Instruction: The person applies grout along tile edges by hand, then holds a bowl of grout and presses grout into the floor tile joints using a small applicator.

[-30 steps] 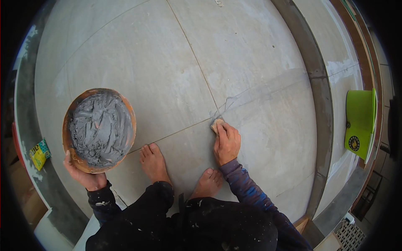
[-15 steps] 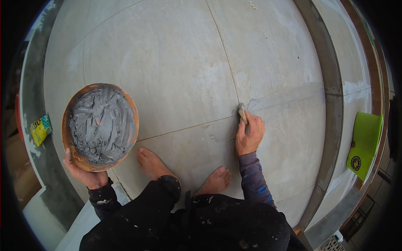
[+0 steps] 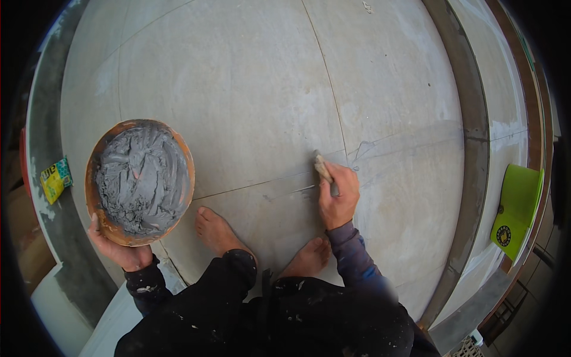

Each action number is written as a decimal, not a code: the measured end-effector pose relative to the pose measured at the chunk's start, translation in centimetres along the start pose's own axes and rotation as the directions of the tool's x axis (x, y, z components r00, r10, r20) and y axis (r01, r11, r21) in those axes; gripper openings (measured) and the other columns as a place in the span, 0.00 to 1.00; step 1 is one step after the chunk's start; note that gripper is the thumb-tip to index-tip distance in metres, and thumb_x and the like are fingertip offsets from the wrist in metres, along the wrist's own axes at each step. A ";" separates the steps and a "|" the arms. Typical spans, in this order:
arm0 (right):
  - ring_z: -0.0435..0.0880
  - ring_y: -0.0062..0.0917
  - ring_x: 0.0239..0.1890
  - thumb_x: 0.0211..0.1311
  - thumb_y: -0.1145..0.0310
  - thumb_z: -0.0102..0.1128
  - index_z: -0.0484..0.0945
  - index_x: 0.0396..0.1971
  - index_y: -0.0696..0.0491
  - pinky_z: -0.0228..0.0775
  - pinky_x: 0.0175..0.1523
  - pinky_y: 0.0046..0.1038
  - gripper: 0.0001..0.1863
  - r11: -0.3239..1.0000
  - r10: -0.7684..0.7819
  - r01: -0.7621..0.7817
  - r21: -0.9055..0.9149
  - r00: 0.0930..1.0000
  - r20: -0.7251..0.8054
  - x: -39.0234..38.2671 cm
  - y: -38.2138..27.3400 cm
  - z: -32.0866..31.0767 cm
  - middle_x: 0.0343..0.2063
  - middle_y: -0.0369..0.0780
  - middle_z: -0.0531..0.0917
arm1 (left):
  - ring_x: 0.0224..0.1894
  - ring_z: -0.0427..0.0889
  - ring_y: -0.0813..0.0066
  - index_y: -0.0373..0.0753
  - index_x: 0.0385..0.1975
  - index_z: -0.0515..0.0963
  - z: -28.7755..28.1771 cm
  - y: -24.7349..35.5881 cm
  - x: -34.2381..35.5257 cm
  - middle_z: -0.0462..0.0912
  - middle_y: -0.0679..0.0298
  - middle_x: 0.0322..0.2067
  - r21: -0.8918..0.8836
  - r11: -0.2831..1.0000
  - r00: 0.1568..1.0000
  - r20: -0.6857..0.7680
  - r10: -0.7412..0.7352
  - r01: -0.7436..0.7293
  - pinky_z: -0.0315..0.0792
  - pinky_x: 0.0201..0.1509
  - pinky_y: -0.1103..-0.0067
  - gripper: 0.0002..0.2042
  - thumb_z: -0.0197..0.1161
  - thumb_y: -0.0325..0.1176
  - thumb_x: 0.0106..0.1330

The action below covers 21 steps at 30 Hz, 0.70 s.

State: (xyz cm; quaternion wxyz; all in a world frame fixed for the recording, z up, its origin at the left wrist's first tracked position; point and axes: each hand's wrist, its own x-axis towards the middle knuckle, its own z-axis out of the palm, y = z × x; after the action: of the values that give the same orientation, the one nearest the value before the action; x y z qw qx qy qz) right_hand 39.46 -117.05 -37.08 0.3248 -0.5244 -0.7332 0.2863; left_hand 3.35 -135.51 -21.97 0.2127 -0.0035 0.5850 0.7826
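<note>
My left hand (image 3: 122, 247) grips the lower left rim of a round, orange-brown bowl (image 3: 189, 169) and holds it tilted toward me. Thick grey grout-like paste (image 3: 143, 178) fills much of it, with ridges and lumps on top. Over the tiled floor, my right hand (image 3: 340, 196) is closed around a small pale-handled tool (image 3: 323, 168), whose working end I cannot make out clearly. A thin bright streak shows just left of those fingers. The tool is beside a tile joint (image 3: 238, 187), and thin grey smears mark the tiles around it.
My bare feet (image 3: 223, 235) stand on the large grey tiles (image 3: 238, 89). A raised dark border (image 3: 473, 143) curves along the right, with a bright green folded item (image 3: 516, 205) beyond it. At left, a yellow and teal packet (image 3: 56, 180) lies on a grey ledge (image 3: 44, 119).
My right hand has moved left along the joint with the tool, and the grey-smeared spot it covered now shows. The bowl stays in my left hand, nearly unmoved.
</note>
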 end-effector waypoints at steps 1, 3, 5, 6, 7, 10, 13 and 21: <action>0.81 0.35 0.47 0.53 0.77 0.66 0.85 0.49 0.51 0.67 0.53 0.36 0.21 0.998 0.016 -0.021 -0.066 0.997 -0.073 1.6 1.4 -1.5 0.42 0.38 0.84 | 0.62 0.78 0.64 0.37 0.61 0.74 0.3 0.0 0.2 0.81 0.62 0.59 -0.003 1.000 1.000 -0.008 -0.004 0.004 0.68 0.68 0.66 0.24 0.52 0.48 0.74; 0.81 0.35 0.47 0.52 0.76 0.68 0.85 0.49 0.50 0.67 0.53 0.36 0.21 0.981 0.063 -0.088 -0.175 0.988 -0.139 2.9 3.2 -2.9 0.42 0.38 0.84 | 0.61 0.78 0.64 0.37 0.60 0.75 0.6 0.7 0.7 0.81 0.62 0.58 -0.025 0.999 0.999 0.032 -0.022 0.023 0.68 0.68 0.66 0.24 0.52 0.48 0.74; 0.82 0.35 0.47 0.52 0.75 0.69 0.85 0.49 0.50 0.67 0.53 0.36 0.21 0.950 0.104 -0.132 -0.283 0.988 -0.111 1.8 3.5 -2.1 0.41 0.38 0.84 | 0.61 0.78 0.65 0.37 0.60 0.75 0.7 0.8 0.9 0.81 0.62 0.58 -0.002 1.000 1.000 0.003 -0.005 0.005 0.69 0.67 0.66 0.24 0.52 0.48 0.75; 0.82 0.35 0.46 0.53 0.75 0.69 0.85 0.49 0.51 0.67 0.52 0.36 0.20 0.947 0.103 -0.118 -0.300 0.992 -0.067 0.5 2.4 -0.7 0.41 0.38 0.85 | 0.60 0.79 0.65 0.37 0.60 0.75 0.9 1.2 1.1 0.81 0.62 0.58 0.033 0.999 0.999 -0.036 0.025 -0.024 0.69 0.67 0.66 0.23 0.52 0.48 0.75; 0.82 0.35 0.46 0.54 0.75 0.69 0.85 0.48 0.51 0.67 0.52 0.35 0.19 0.952 0.067 -0.063 -0.300 0.998 0.002 -1.0 0.9 0.9 0.40 0.38 0.85 | 0.60 0.79 0.65 0.37 0.60 0.75 0.9 1.4 1.4 0.81 0.62 0.58 0.032 0.999 0.999 -0.035 0.026 -0.025 0.69 0.67 0.66 0.23 0.52 0.48 0.75; 0.83 0.34 0.44 0.56 0.73 0.70 0.85 0.48 0.51 0.67 0.51 0.34 0.17 0.981 -0.037 0.070 -0.182 0.983 0.179 -4.6 -4.8 5.0 0.39 0.38 0.86 | 0.61 0.79 0.65 0.37 0.60 0.75 1.5 1.7 2.2 0.81 0.62 0.58 -0.027 1.000 1.000 0.005 0.010 -0.010 0.69 0.67 0.66 0.23 0.52 0.48 0.75; 0.85 0.33 0.43 0.58 0.72 0.70 0.85 0.47 0.52 0.67 0.49 0.33 0.15 0.999 -0.020 0.005 0.051 0.956 0.293 -5.3 -8.1 6.0 0.37 0.39 0.86 | 0.61 0.78 0.65 0.38 0.61 0.74 1.5 1.7 1.7 0.81 0.62 0.59 -0.007 1.000 1.000 -0.028 -0.008 0.008 0.69 0.67 0.66 0.24 0.52 0.48 0.75; 0.83 0.35 0.46 0.55 0.74 0.70 0.86 0.44 0.51 0.69 0.51 0.34 0.15 0.992 -0.121 0.120 -0.036 0.992 -0.046 15.1 1.7 2.5 0.41 0.39 0.86 | 0.61 0.78 0.65 0.38 0.62 0.74 2.1 1.3 2.5 0.80 0.62 0.59 0.012 1.000 0.998 -0.061 -0.004 0.005 0.69 0.67 0.66 0.25 0.52 0.50 0.75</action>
State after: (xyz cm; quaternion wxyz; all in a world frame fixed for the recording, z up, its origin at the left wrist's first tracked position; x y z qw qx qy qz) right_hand 34.89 -102.36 -37.25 0.3503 -0.4911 -0.7602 0.2413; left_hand 1.18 -133.06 -20.70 0.1966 -0.0274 0.5961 0.7780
